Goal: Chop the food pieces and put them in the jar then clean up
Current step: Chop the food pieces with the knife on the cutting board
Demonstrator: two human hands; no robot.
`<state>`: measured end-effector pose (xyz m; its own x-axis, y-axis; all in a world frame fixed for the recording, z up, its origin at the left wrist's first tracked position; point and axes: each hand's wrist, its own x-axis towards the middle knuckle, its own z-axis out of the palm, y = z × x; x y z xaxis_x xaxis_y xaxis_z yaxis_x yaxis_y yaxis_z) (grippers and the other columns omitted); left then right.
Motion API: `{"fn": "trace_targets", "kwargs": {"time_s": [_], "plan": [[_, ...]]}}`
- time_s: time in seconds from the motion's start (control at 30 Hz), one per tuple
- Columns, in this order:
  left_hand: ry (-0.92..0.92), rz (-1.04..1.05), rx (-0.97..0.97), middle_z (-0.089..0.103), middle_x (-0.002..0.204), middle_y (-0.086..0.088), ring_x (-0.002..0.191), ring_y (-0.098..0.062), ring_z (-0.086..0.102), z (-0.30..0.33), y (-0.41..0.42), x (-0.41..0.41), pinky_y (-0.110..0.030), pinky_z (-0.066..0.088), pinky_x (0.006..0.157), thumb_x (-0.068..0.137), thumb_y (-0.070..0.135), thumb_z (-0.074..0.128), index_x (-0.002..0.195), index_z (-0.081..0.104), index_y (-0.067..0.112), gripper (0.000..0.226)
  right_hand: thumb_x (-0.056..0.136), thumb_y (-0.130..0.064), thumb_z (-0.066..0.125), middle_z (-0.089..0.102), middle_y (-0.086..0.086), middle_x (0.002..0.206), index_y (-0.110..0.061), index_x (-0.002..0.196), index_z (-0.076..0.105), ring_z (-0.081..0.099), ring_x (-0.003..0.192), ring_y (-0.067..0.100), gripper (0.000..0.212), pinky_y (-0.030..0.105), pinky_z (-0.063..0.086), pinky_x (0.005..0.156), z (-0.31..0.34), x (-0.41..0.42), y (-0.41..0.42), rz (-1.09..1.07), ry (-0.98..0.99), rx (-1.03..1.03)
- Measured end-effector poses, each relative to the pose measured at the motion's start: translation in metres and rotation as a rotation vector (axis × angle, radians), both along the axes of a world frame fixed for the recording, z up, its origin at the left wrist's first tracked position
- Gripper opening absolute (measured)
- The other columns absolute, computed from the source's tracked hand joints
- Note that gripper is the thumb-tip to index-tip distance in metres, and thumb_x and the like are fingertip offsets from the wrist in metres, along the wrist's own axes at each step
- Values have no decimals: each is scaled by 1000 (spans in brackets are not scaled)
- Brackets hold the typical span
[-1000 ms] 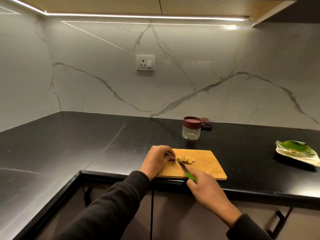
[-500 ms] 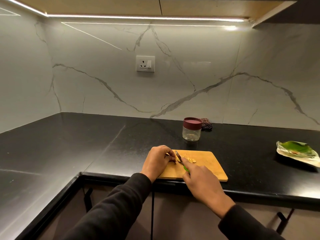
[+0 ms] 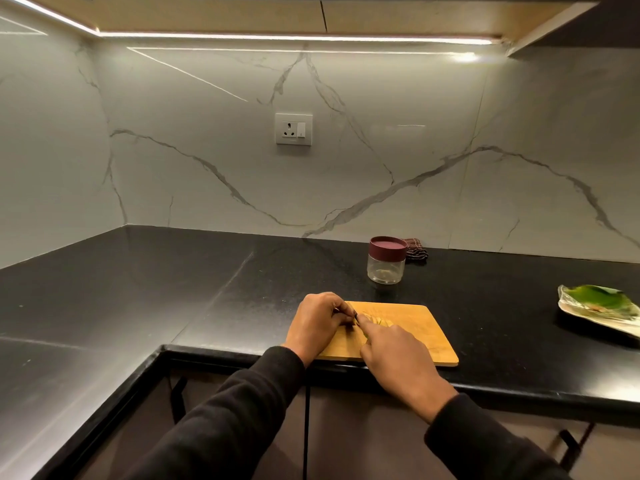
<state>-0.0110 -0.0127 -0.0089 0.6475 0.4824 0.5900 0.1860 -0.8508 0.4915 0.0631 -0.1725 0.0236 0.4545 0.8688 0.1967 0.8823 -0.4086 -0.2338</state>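
Chopping is being done right at the near left corner of the cutting board (image 3: pixel 415 330), which sits at the front edge of the countertop (image 3: pixel 173 289). The food piece (image 3: pixel 346 322) is pinched under the curled fingers of the left hand (image 3: pixel 318 323), and the knife (image 3: pixel 358 320) is gripped by the right hand (image 3: pixel 391 351) with the index finger laid along it. Blade and fingertips are basically touching, so a nick is probably the big risk if the piece rolls or gets too short to be held. The cut slices (image 3: pixel 375 320) could also get knocked off the board's near edge. The jar (image 3: pixel 387 259) is standing back near the wall with its lid still on, so it'll have to be opened first.
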Motion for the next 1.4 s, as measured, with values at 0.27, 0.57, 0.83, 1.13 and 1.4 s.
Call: {"fn": "trace_targets", "kwargs": {"time_s": [0.27,0.57,0.83,1.13,1.4], "plan": [[5,-5,12,72,88,9,79,0,66,1,1,1,-11,53,78,86,14,77,87,78,19,5,106,-30,39,54,-4,93,-36,159,22,50,77,9,55,21,36,55,-5,5,6,6,1,18],[40,7,63,73,88,9,79,-1,66,0,-1,4,-8,50,78,87,17,77,86,80,21,5,105,-31,39,62,0,101,-31,159,22,54,83,12,56,23,41,64,-14,7,-1,28,110,93],[66,-1,89,70,92,8,82,-3,64,-1,0,3,-19,55,80,89,18,74,90,76,20,3,105,-27,41,52,-10,72,-32,159,20,51,64,8,58,19,31,47,-14,8,-16,-60,192,184],[115,8,112,65,108,12,91,-2,63,-3,-2,5,-16,53,84,92,25,70,103,76,26,12,105,-31,41,56,-7,78,-35,159,20,52,71,8,57,20,32,50,-12,6,-20,-25,181,172],[55,13,45,72,92,10,83,-2,67,-6,2,-3,-24,58,79,85,28,79,96,74,22,14,105,-31,42,60,-7,83,-36,158,22,53,67,7,57,18,34,50,-10,0,-14,-13,161,168]]}}
